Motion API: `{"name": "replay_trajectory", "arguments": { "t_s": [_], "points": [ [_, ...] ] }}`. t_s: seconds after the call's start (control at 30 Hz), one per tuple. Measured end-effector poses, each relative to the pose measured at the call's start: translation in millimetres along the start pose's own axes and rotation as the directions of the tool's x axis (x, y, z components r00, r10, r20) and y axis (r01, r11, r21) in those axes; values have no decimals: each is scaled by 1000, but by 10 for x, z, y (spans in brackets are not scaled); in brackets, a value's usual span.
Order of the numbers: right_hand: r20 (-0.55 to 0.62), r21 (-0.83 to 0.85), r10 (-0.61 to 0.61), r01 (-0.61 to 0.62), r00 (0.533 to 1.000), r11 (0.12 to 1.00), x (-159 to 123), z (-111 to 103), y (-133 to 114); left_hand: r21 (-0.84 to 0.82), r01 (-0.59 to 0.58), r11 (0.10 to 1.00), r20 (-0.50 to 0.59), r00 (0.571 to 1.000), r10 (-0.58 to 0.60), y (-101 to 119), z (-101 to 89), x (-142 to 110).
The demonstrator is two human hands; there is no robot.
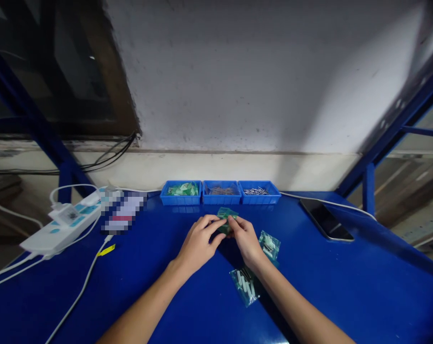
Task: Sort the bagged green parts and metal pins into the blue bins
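Between both hands is a small green-tinted plastic bag (226, 212), held above the blue table just in front of the bins. My left hand (202, 238) pinches its left side with thumb and fingers. The fingers of my right hand (243, 235) close on its right side; what the bag contains is hidden. By my right wrist lies a clear bag (269, 244) with white pieces and metal screws. Nearer the front, another clear bag (245, 285) holds white plugs and dark screws, partly covered by my right forearm.
Three blue bins stand along the back: a left bin (181, 199) with green bags, a middle bin (221, 198) with brownish pieces, a right bin (260, 198) with metal screws. A phone (327, 220) lies right. A power strip (64, 228) and white cable (91, 272) occupy the left.
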State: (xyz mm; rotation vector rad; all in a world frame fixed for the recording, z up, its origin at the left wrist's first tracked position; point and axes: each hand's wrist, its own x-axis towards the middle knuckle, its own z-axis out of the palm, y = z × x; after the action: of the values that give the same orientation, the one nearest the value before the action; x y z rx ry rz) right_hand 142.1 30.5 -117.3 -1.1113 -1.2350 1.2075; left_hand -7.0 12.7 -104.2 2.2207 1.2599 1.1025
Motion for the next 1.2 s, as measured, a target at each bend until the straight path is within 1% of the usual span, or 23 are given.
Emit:
{"name": "replay_trajectory", "arguments": {
  "t_s": [0.03,0.1,0.17,0.2,0.23,0.27,0.3,0.33,0.4,0.47,0.53,0.57,0.63,0.7,0.77,0.8,0.87,0.93,0.97,1.0,1.07,1.13,1.2],
  "points": [
    [-19,-59,-46,45,999,997,4,-9,8,-65,50,997,9,999,-49,1,-9,12],
    [-5,-235,-189,183,982,955,-1,-23,14,-256,241,936,22,970,-244,-22,-42,46],
    [83,-390,-336,341,938,855,-24,-28,11,-453,458,765,102,879,-466,-73,-89,81],
    [139,-440,-385,405,913,802,-39,-26,12,-525,537,660,165,825,-540,-103,-111,94],
    [191,-473,-414,453,890,756,-54,-21,15,-574,590,568,225,781,-583,-133,-128,105],
    [235,-496,-426,485,874,720,-68,-15,21,-604,619,502,269,752,-602,-159,-140,112],
    [268,-514,-429,505,863,694,-79,-9,28,-622,623,474,288,745,-601,-180,-146,115],
    [291,-527,-424,514,857,677,-87,-5,33,-631,605,486,273,759,-591,-195,-145,116],
    [293,-537,-402,498,867,681,-92,-1,28,-597,519,611,157,823,-546,-200,-133,110],
    [240,-503,-342,418,909,757,-85,-4,-5,-457,364,812,-23,907,-420,-173,-115,94],
    [169,-385,-216,266,962,884,-70,-9,-55,-245,185,952,-141,964,-224,-120,-97,69],
    [144,-295,-137,175,980,939,-61,-11,-79,-155,107,982,-157,979,-131,-89,-88,56],
    [123,-120,-21,36,992,992,-45,-13,-110,-65,3,998,-114,993,-11,-33,-69,35],
    [108,-53,3,3,994,999,-34,-12,-113,-102,18,995,-44,999,-22,-1,-56,31],
    [79,-128,-50,60,996,990,-33,-9,-97,-268,168,949,25,986,-168,-3,-63,48],
    [69,-204,-101,113,993,972,-37,-7,-87,-380,283,881,63,958,-281,-14,-75,61],
    [86,-362,-237,252,968,897,-54,-3,-67,-573,480,664,151,858,-490,-50,-111,87],
    [148,-467,-364,389,920,794,-76,2,-46,-676,560,480,227,777,-587,-85,-149,99],
    [187,-497,-402,439,896,748,-87,3,-33,-700,569,432,245,759,-603,-99,-165,98],
    [221,-520,-422,472,879,712,-97,5,-19,-711,569,414,256,757,-601,-110,-179,94],
    [265,-572,-424,496,866,653,-109,8,11,-694,560,452,234,769,-595,-134,-214,98],
    [279,-629,-403,484,871,609,-109,10,30,-632,545,551,123,773,-623,-180,-282,149],
    [267,-671,-385,458,883,584,-95,5,17,-565,528,634,-35,752,-658,-265,-407,276]
  ]
}}
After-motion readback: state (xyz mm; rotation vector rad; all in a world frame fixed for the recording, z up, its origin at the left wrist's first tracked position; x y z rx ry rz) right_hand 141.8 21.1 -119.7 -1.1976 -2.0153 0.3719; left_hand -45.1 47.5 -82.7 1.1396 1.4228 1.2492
